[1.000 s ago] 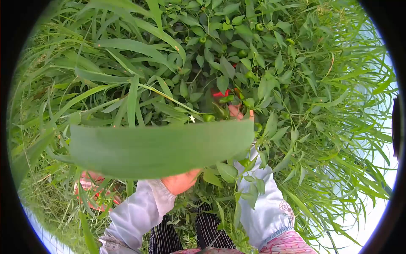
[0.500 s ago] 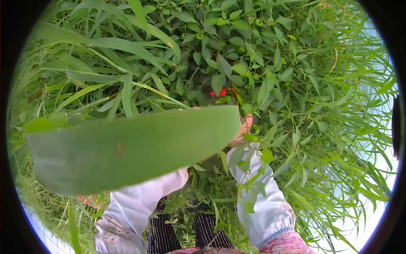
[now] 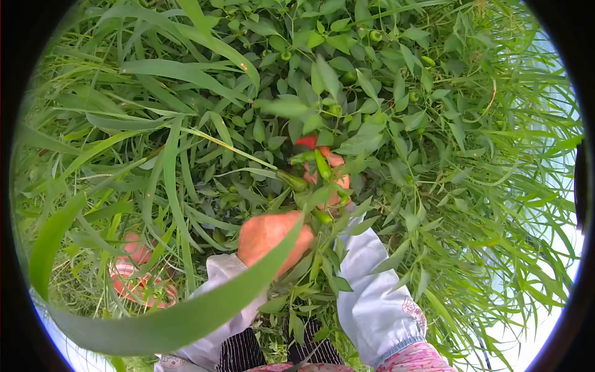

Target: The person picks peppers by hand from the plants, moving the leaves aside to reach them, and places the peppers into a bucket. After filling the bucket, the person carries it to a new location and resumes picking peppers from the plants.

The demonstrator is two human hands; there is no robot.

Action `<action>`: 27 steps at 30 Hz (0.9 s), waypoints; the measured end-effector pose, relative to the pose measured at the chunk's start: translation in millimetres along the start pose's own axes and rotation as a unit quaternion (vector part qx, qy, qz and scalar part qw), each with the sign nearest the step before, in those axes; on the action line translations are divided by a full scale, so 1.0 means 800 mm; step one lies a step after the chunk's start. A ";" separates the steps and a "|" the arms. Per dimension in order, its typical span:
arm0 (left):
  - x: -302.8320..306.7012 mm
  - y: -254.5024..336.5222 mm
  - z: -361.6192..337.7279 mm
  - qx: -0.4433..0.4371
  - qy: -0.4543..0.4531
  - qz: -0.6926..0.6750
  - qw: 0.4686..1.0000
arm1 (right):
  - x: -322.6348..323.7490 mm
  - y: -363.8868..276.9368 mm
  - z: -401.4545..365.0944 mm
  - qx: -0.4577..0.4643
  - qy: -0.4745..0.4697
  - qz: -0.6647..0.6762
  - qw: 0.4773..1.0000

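A: Down to the lower left swings the wide grass blade [image 3: 186, 316], uncovering both hands.
B: Where are they?
A: Left hand [image 3: 273, 239] sits low in the pepper plant [image 3: 365, 80]. Right hand [image 3: 338, 181] is higher, touching a green pepper [image 3: 322, 166], with a red pepper [image 3: 307, 141] just above.
B: Fingers?
A: The plant hides them; I cannot tell either grip.
B: Step?
A: Picking, I judge. Next calls for a pinch at the stalk.

Bright, even daylight falls around my fingers [image 3: 330, 177], with hardly any shadow. Below them a close grass blade [image 3: 186, 321] smears out of focus. Far beyond: fisheye bending, black corners, sky [image 3: 551, 322] washed white.
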State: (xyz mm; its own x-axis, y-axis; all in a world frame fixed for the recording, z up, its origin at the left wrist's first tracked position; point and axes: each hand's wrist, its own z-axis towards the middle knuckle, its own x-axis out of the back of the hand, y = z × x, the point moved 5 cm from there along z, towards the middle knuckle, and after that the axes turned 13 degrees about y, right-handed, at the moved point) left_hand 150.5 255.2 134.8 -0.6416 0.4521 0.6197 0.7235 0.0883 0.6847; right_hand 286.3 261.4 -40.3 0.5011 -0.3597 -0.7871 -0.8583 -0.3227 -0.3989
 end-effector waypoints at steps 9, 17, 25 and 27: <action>0.040 -0.061 -0.002 0.077 0.080 -0.150 0.982 | 0.006 -0.005 -0.017 -0.233 -0.101 0.279 0.926; -0.022 -0.019 0.113 -0.058 0.084 -0.099 0.990 | -0.012 -0.015 -0.019 -0.092 0.084 0.099 0.987; -0.020 -0.010 0.102 -0.118 -0.028 0.034 0.992 | -0.005 -0.029 -0.027 0.077 0.000 -0.150 0.986; -0.013 -0.001 0.087 -0.122 -0.109 -0.007 0.986 | -0.003 -0.024 -0.031 0.114 0.010 -0.145 0.983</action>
State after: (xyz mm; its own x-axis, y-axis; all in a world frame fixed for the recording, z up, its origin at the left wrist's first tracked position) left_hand 174.0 311.9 101.1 -0.5611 0.6355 0.5303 0.6153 -0.1082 0.7808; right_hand 304.8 247.0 -19.4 0.7277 -0.2997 -0.6169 -0.6811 -0.2098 -0.7015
